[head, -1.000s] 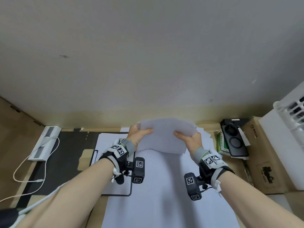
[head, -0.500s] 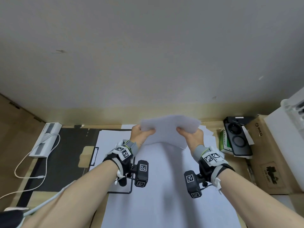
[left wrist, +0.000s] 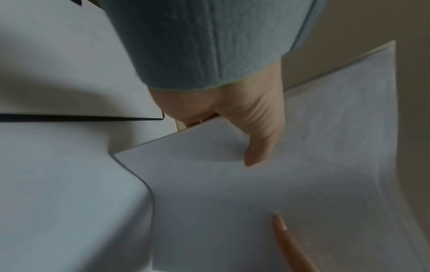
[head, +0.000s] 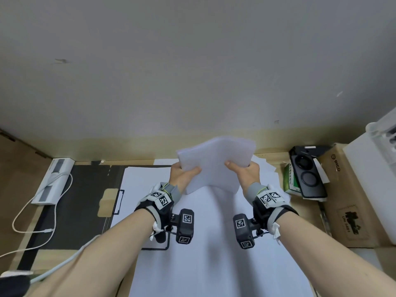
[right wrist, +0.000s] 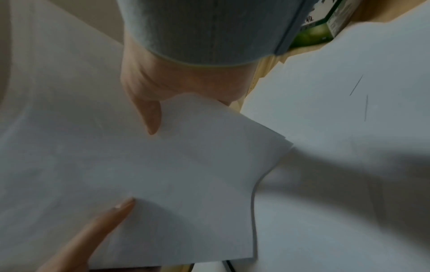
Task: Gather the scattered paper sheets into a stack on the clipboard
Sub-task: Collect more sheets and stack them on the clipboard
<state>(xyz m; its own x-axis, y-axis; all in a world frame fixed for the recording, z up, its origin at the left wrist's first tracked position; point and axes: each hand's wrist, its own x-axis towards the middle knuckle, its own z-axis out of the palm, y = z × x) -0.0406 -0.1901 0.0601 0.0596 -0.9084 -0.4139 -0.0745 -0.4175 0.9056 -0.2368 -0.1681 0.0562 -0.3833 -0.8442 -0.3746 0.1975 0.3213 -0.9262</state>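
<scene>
Both hands hold a bundle of white paper sheets (head: 214, 161) upright above the desk, near the far edge. My left hand (head: 183, 175) grips its left side with the thumb (left wrist: 258, 147) on the near face. My right hand (head: 243, 172) grips its right side, thumb (right wrist: 151, 117) on the near face. The black clipboard (head: 120, 202) lies at the left under the left wrist, with a white sheet (head: 139, 185) on it. More loose sheets (head: 265, 168) lie fanned behind the right hand, and a large white sheet (head: 214, 254) covers the desk between my arms.
A white power strip (head: 51, 183) with a cable lies far left on a black mat (head: 85, 200). A green box (head: 291, 181), a black device (head: 308, 174) and a cardboard box (head: 347, 200) stand at the right. The wall runs close behind the desk.
Both hands have lifted the paper bundle a little higher and tilted it more upright, moving slightly closer together.
</scene>
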